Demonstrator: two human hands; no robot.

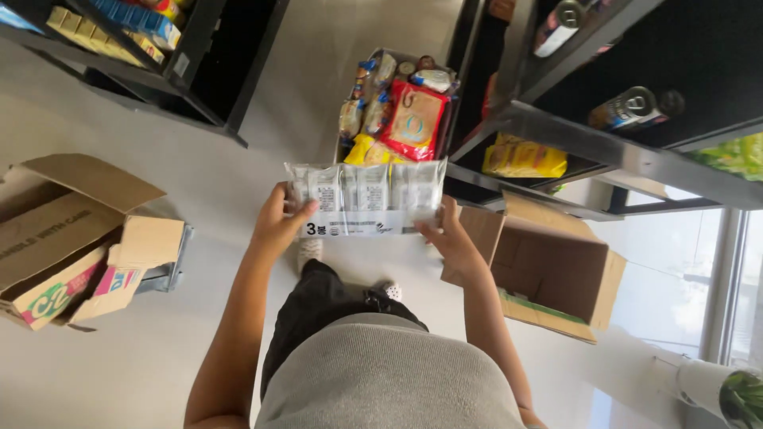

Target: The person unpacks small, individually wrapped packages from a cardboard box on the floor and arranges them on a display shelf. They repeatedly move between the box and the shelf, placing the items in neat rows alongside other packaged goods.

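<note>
At the centre of the frame, a clear-wrapped multipack of small cartons is gripped at its ends by the left hand and right hand, above the floor, below a box of snack packets.

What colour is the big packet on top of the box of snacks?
Red, with a pale blue and cream middle: the big packet shows best in the head view.

White shrink-wrapped multipack of cartons, held level.

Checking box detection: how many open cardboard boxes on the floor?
2: one cardboard box at left, flaps open; another cardboard box at right under the shelf. Others may be hidden.
</note>
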